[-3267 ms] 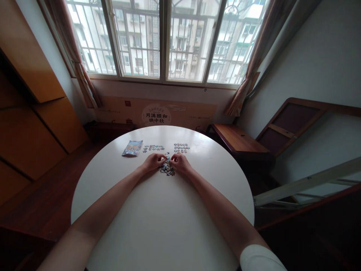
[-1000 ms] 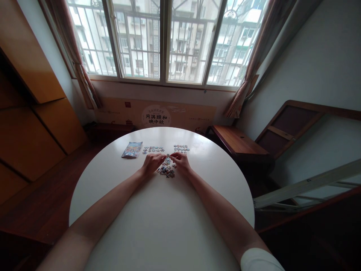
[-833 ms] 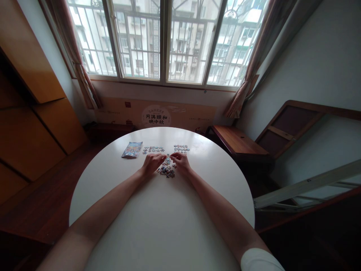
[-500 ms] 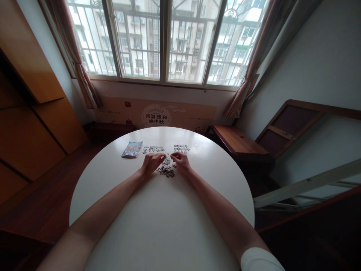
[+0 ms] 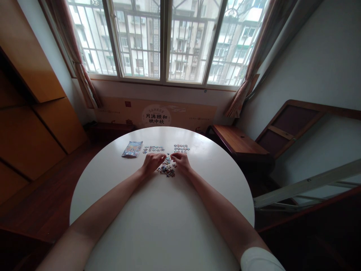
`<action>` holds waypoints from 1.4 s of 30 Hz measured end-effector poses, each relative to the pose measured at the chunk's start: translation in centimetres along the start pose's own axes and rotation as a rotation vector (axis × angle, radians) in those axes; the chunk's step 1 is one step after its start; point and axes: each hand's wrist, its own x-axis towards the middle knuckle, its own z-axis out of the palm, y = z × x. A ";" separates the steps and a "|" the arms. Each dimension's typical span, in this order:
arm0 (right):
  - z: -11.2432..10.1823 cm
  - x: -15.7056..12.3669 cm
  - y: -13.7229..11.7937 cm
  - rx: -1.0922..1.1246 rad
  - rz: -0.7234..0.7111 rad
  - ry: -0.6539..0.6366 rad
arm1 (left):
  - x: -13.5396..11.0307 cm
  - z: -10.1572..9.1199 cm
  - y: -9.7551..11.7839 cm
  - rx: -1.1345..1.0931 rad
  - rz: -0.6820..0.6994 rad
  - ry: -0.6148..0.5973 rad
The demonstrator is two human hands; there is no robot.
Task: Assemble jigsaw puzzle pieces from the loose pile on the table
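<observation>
Left hand (image 5: 152,162), right hand (image 5: 182,162) shifted to far end of puzzle pile (image 5: 167,171) | grips unclear

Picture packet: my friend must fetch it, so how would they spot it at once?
Find the round white table before the barred window. On its far left part, beyond the left hand, lies the picture packet. It is one printed rectangle, far larger than any of the small puzzle pieces beside it.

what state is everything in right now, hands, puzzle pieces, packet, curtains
left hand: fingers curled, grip unclear
right hand: fingers curled, grip unclear
pile of pieces: loose, jumbled
left piece group: laid in rough rows
right piece group: in rows, partly hidden
packet: lying printed side up
curtains: drawn aside
</observation>
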 end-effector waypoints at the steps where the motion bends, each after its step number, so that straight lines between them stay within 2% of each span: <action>1: 0.0 0.0 0.1 -0.001 0.000 -0.003 | 0.0 0.0 0.0 -0.003 -0.003 0.002; 16: 0.0 -0.1 -0.6 -0.027 0.002 -0.016 | -0.2 0.2 -0.3 -0.020 0.001 0.001; 26: -0.1 -0.1 -0.7 0.007 0.069 -0.033 | 0.0 0.1 -0.1 -0.021 0.018 0.008; 32: -0.3 0.0 -0.7 0.049 0.054 0.000 | -0.1 0.2 -0.2 -0.018 0.015 0.011; 42: -0.2 0.1 -0.6 0.042 0.053 -0.023 | -0.1 0.1 -0.2 -0.047 0.007 0.010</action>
